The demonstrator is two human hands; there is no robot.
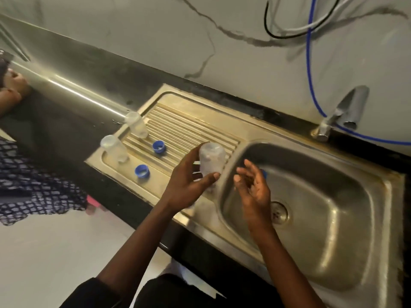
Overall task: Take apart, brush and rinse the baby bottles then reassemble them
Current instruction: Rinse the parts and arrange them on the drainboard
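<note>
Left hand [189,187] grips the held bottle [211,158], thumb and fingers curled round its clear, cloudy body. It is tilted and blurred, just above the lip between drainboard [189,127] and sink basin [333,156].

Right hand [253,187] hangs over the basin, fingers loosely bent. A blue piece [264,173] peeks out behind them; I cannot tell whether it is held.

Open basin under both hands. Tap [342,112] well apart at the back rim.

I count three bottles: the held one, plus far bottle [136,124] and near bottle [114,148] standing at the drainboard's left end. Two blue rings lie apart beside them: far ring [159,146] and near ring [142,171].
</note>
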